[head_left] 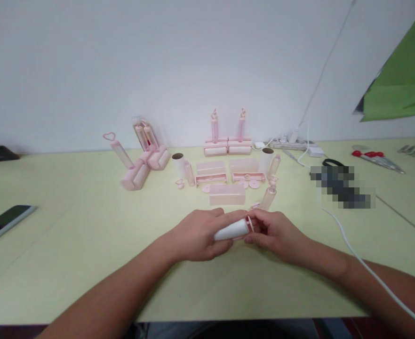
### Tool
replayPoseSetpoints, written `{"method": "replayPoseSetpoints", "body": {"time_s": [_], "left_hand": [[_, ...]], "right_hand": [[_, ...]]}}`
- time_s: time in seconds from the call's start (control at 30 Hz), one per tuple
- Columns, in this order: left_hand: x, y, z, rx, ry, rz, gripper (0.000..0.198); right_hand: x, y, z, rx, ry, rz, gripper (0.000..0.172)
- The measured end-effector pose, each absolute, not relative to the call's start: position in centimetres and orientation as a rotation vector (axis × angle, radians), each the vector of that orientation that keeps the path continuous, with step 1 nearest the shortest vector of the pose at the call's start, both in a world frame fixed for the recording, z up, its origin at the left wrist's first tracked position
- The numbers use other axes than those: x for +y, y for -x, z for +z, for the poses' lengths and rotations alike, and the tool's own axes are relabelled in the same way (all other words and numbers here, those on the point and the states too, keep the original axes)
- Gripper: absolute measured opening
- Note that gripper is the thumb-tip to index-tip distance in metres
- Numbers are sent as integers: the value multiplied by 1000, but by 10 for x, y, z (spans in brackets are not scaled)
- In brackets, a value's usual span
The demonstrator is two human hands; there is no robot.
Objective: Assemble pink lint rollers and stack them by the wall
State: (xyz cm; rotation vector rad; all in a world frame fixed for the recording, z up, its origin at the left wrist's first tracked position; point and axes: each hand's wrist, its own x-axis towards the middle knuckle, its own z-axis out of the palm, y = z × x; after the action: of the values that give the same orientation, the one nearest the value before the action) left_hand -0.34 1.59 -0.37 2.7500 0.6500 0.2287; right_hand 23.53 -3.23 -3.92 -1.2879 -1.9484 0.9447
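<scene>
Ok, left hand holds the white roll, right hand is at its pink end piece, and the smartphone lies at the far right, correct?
No: the head view shows the smartphone at the far left. The left hand does hold the white roll, with the right hand at its pink end piece.

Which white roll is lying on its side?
The held roll, in the left hand's grip. The other two, the left roll and right roll, stand upright on the table.
</scene>
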Motion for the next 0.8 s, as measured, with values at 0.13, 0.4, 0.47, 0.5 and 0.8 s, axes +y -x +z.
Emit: {"method": "replayPoseSetpoints", "body": {"time_s": [0.13, 0.4, 0.47, 0.5, 0.8], "left_hand": [[16, 2, -2, 658, -2738, 225, 71], [15, 3, 2, 641, -2707, 211, 69], [15, 3, 3, 642, -2696, 201, 69], [14, 3, 4, 643, -2692, 200, 69], [14, 3, 5, 614, -2661, 203, 70]], "right_hand": [[-32, -236, -40, -1944, 1264, 970, 22], [-34, -235, -40, -1959, 1286, 986, 24], [-34, -234, -39, -1959, 1291, 989, 23], [-34, -234, -39, -1962, 1292, 981, 23], [-35, -234, -39, -1990, 1291, 946, 22]]}}
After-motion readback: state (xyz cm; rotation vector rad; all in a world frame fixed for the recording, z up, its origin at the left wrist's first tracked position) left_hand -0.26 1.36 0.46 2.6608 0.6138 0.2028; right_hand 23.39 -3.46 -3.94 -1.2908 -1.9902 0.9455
